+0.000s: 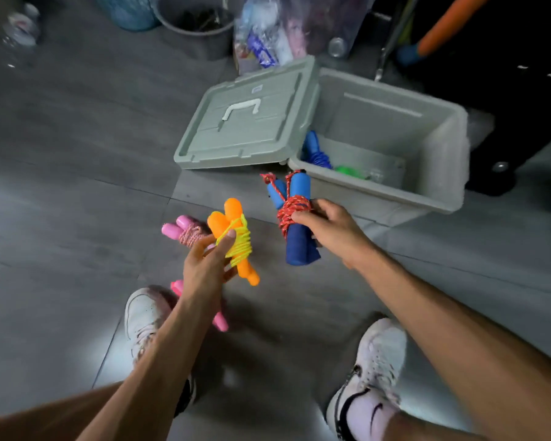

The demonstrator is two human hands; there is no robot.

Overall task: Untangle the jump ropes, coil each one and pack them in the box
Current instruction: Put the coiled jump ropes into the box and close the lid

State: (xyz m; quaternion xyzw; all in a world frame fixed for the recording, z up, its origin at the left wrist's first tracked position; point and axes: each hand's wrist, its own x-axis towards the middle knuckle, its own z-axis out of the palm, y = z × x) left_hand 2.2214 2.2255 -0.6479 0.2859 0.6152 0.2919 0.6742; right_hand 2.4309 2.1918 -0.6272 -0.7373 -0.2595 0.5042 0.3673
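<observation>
Landmark = grey box, open, on floor. Its lid lies flat, touching box's left side. Inside box: blue rope bundle at near-left corner, green item just beside it, too blurred to ID.

R hand just in front of box's near-left corner, fingers curled round a coiled rope w/ blue handles + red cord.

L hand further from box, to its front-left, gripping orange-handled rope w/ yellow cord plus pink-handled rope behind it. Both bundles wrapped.

Two white shoes nearest camera, well apart from box.
</observation>
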